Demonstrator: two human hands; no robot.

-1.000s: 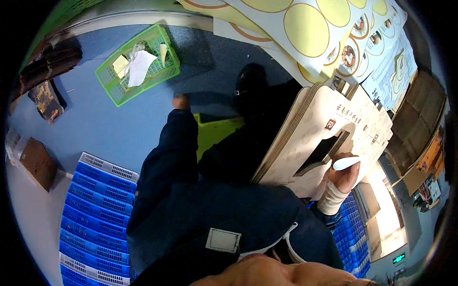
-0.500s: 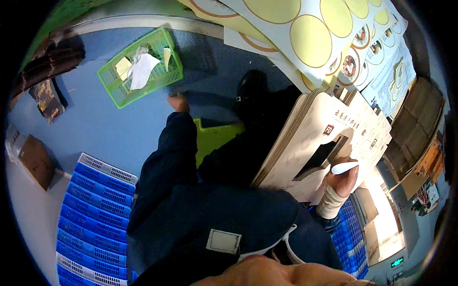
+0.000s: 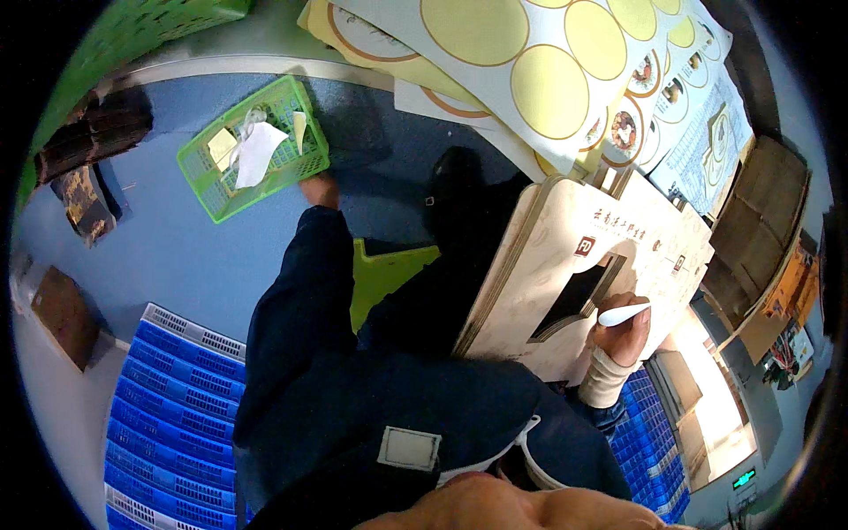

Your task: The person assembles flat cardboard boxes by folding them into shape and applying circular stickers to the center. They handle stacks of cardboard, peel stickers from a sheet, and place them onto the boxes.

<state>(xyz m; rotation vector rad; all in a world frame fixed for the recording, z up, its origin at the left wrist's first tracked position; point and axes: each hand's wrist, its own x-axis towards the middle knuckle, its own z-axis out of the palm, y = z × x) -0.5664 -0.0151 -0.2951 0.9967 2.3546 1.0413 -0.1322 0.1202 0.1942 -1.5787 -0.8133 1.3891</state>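
Observation:
My right hand (image 3: 625, 337) rests over a stack of flat printed cardboard boxes (image 3: 565, 265), pale cream with a dark cut-out window. Its fingers hold a white oval piece (image 3: 624, 313), thin and pointed at one end, perhaps a sticker seen on edge. My left arm reaches out over the blue floor. At its end my left hand (image 3: 321, 189) is right by the near right corner of a green plastic basket (image 3: 228, 212). Its fingers are hidden, so I cannot see whether it holds anything. Crumpled white paper (image 3: 261, 155) and yellowish scraps (image 3: 222, 148) lie in the basket.
Sheets of round yellow and printed stickers (image 3: 549, 88) lie beyond the boxes. Blue plastic crates (image 3: 172, 397) are stacked at left, with more blue crates (image 3: 649, 442) at right. A lime-green plastic piece (image 3: 389, 274) sits below my left arm. Brown cardboard (image 3: 760, 230) stands far right.
My left hand has moved closer to the green basket. The whole view has shifted slightly. My right hand stays on the boxes with the white piece.

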